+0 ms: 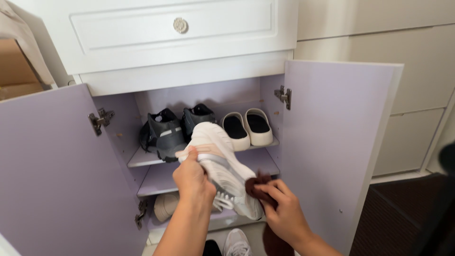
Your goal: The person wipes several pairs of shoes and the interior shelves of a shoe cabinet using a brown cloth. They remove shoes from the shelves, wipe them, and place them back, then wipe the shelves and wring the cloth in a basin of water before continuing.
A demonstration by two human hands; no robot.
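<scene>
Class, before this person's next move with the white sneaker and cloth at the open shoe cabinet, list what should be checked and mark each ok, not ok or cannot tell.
1. Left hand has a firm grip on the white sneaker: ok.
2. Right hand presses the dark red cloth against the sneaker: ok.
3. Both cabinet doors stand open: ok.
4. Free space on the middle shelf: ok.
5. Sneaker fully clean: cannot tell.
6. Top shelf full, with dark sneakers and cream slippers: ok.
</scene>
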